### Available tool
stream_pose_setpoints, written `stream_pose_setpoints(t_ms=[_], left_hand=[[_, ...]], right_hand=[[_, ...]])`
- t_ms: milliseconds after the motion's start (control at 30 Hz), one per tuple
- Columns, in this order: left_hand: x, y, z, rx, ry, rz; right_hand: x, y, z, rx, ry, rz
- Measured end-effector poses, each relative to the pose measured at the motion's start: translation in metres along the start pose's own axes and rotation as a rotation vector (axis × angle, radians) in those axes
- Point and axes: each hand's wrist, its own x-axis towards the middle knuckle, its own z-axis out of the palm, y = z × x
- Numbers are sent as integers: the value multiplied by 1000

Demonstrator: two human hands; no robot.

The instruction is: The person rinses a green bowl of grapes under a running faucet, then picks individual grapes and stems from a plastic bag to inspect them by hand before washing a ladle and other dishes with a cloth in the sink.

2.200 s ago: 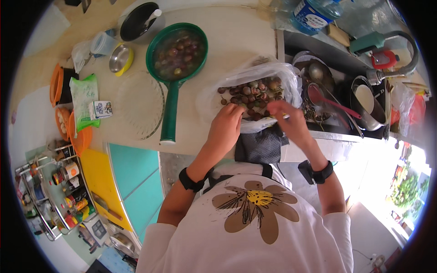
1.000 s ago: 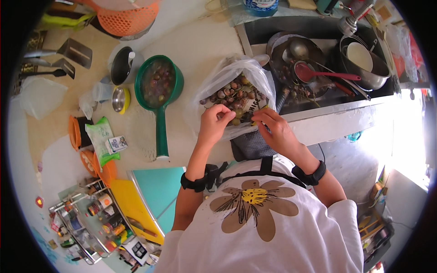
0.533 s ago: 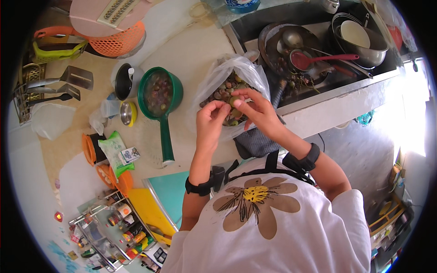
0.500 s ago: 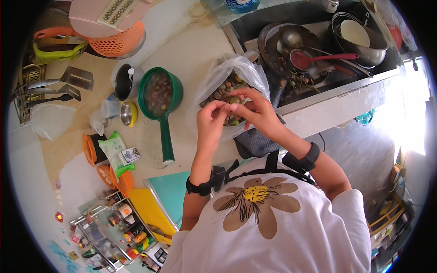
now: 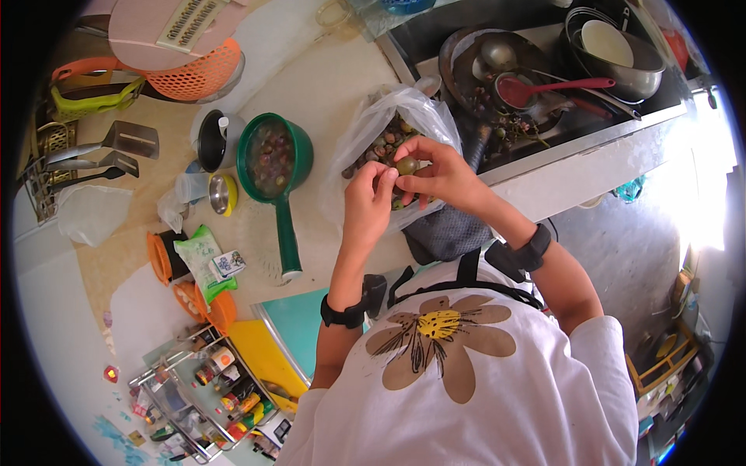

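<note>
Over an open clear plastic bag (image 5: 437, 113) of grapes (image 5: 381, 147), both my hands meet. Between the thumb and fingers of my right hand (image 5: 444, 177) is a round greenish grape (image 5: 406, 165). My left hand (image 5: 368, 198) is pinched closed at the grape's left side; what its fingertips grip is too small to make out. To the left of the bag stands a green long-handled dipper (image 5: 287, 237), with dark reddish grapes (image 5: 272, 159) in cloudy water.
A sink (image 5: 497, 175) at the right holds a wok, a steel ladle (image 5: 498, 54), a red ladle (image 5: 517, 91) and stacked pots. Left on the counter are a small yellow-sided bowl (image 5: 224, 194), spatulas (image 5: 128, 140) and an orange basket (image 5: 194, 74). A dark cloth (image 5: 443, 233) lies by the bag.
The grape shows more fully between my right fingers, and both hands have shifted slightly while staying together over the bag. The whole view has moved a little.
</note>
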Motion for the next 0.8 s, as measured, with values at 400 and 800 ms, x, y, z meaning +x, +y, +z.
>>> stream_pose_setpoints(t_ms=[400,800], left_hand=[[-1,18,-12,-275,-323,-108],[4,22,-41,-870,-242,-204]], right_hand=[[4,-3,-19,308,-194,207],[-13,-5,-39,405,-29,237]])
